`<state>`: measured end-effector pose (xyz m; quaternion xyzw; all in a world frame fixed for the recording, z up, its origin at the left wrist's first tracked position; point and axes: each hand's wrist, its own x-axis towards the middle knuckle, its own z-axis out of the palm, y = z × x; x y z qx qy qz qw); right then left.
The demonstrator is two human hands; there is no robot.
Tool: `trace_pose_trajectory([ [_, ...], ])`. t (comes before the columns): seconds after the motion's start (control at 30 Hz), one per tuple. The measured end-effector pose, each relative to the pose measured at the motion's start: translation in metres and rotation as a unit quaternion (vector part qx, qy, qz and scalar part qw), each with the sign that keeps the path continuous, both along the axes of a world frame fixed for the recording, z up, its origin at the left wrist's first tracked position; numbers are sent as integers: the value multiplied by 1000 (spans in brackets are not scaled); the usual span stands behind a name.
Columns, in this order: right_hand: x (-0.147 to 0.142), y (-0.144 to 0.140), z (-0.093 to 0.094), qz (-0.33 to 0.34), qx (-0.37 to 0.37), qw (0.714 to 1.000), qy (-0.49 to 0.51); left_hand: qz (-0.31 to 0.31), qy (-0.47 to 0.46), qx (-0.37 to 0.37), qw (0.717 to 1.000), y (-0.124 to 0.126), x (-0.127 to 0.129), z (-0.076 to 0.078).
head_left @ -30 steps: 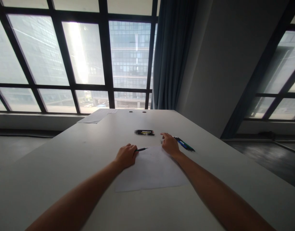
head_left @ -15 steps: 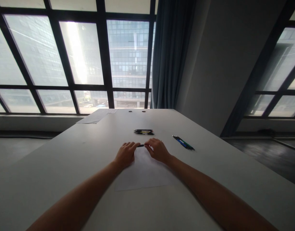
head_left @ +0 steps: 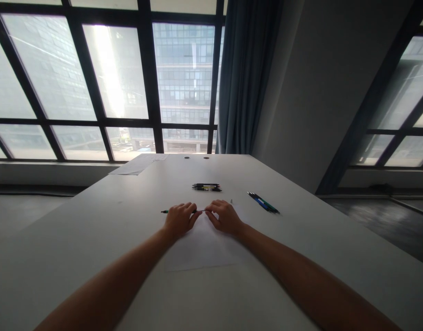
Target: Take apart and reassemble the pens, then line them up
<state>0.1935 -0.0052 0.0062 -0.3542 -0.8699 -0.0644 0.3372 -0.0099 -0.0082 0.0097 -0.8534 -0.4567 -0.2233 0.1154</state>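
Observation:
My left hand [head_left: 180, 219] is closed around a dark pen [head_left: 165, 211], whose greenish end sticks out past the left side of the hand. Between the hands runs a thin dark pen refill [head_left: 203, 210], lined up with the pen. My right hand [head_left: 224, 217] pinches the refill's right end between thumb and fingers. Beneath both hands lies a white sheet of paper [head_left: 206, 253]. A tiny dark piece [head_left: 231, 201], too small to name surely, rests just beyond my right hand.
Beyond my hands is a group of black pens [head_left: 206, 187]. Several blue and green pens [head_left: 262, 202] lie to the right. More paper [head_left: 135, 165] sits at the table's far left corner. A curtain [head_left: 239, 82] and windows stand behind the white table [head_left: 94, 239].
A thin refill now shows between the hands where a thicker dark pen part showed before. The pen's end now sticks out left of my left hand, and a tiny piece appears by my right hand.

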Motion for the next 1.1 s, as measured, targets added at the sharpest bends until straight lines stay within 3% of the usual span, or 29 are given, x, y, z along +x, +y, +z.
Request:
trace_pose_trajectory([
  [0.33, 1, 2, -3, -39, -8, 999, 34, -37, 16, 7, 999, 2, 0, -5],
  [0.67, 2, 4, -2, -124, -35, 990, 61, 44, -46, -26, 998, 0, 2, -2],
  [0.8, 1, 2, -2, -88, -47, 994, 49, 43, -74, -25, 996, 2, 1, -4],
  [1.1, -4, -1, -2, 7, -55, 996, 72, -92, -64, 21, 993, 3, -2, -7],
])
